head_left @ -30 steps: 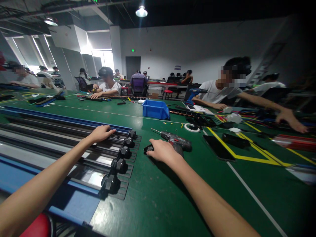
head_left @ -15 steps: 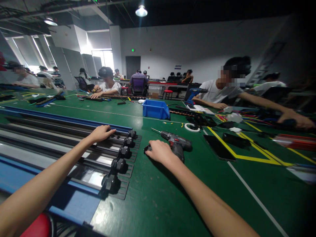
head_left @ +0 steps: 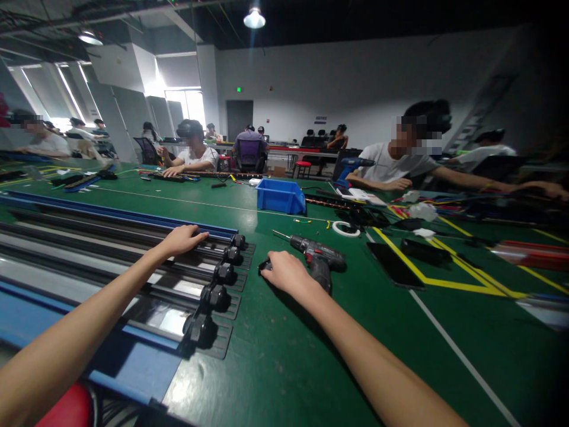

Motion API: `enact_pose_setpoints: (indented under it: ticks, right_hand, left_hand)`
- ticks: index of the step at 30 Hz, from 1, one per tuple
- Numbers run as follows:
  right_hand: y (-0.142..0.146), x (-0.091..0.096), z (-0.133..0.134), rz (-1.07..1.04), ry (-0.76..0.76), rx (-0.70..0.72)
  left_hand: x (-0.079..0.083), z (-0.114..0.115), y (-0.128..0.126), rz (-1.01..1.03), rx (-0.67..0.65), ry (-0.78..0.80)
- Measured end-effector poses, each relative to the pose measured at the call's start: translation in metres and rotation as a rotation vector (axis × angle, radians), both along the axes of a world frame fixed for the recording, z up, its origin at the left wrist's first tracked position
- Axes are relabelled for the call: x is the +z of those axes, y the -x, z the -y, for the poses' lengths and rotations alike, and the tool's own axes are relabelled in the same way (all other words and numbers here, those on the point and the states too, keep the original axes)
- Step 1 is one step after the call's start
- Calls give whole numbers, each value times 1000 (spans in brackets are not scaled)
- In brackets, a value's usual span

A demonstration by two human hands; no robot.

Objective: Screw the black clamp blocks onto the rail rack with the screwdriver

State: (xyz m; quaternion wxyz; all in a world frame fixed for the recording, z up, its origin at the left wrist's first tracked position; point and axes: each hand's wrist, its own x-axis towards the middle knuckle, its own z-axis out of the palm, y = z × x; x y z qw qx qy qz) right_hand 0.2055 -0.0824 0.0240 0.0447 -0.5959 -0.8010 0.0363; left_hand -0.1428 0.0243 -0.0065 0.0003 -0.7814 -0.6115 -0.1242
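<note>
One hand over the bars, the other around a small black part

From where I stand, the person's left hand (head_left: 181,239) lies over the long black-and-blue bars (head_left: 111,243), near their knobbed ends; I can't tell whether its fingers grip or merely rest. The right hand (head_left: 287,270) has its fingers curled around a small black part (head_left: 263,270), low over the green tabletop (head_left: 284,367), between the bars and a black-and-grey pistol-shaped drill (head_left: 326,255). Most of that part is hidden, and how hard it is squeezed I can't judge.

To handle this well, I'd hold the part lightly by its sides, steady the bars with a flat palm, and keep the wrist clear of the drill handle just beside it.

Counting: one small black part, five chunky black end knobs (head_left: 217,296), at least four dark slotted plates (head_left: 216,341) under them, two drills including a blue one (head_left: 349,169) farther off, one open blue plastic bin (head_left: 281,198) and one white ring (head_left: 347,230).
</note>
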Motion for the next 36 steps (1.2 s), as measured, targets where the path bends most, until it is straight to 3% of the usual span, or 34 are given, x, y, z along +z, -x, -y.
enact_pose_setpoints:
  ticks: [4,10,16,21,24,28,36]
  right_hand:
    - [-3,-9,-10,-158,-70,37]
    - [-27,-8,-44,-623,-327,52]
    - [-100,-7,-93,-972,-498,-163]
    - [-165,-29,-133,-1042,-591,-344]
    - [-186,-44,-149,-997,-561,-415]
    - [-194,-55,-159,-926,-495,-416]
    - [-194,-57,-159,-960,-260,-210]
  left_hand:
    - [0,0,-1,-4,0,2]
    - [1,1,-1,1,-6,2]
    - [1,0,-1,-3,-1,4]
    - [0,-1,0,-1,0,11]
    - [-1,-2,1,4,-10,16]
    - [-1,-2,1,2,-6,16]
    - [3,2,-2,2,4,34]
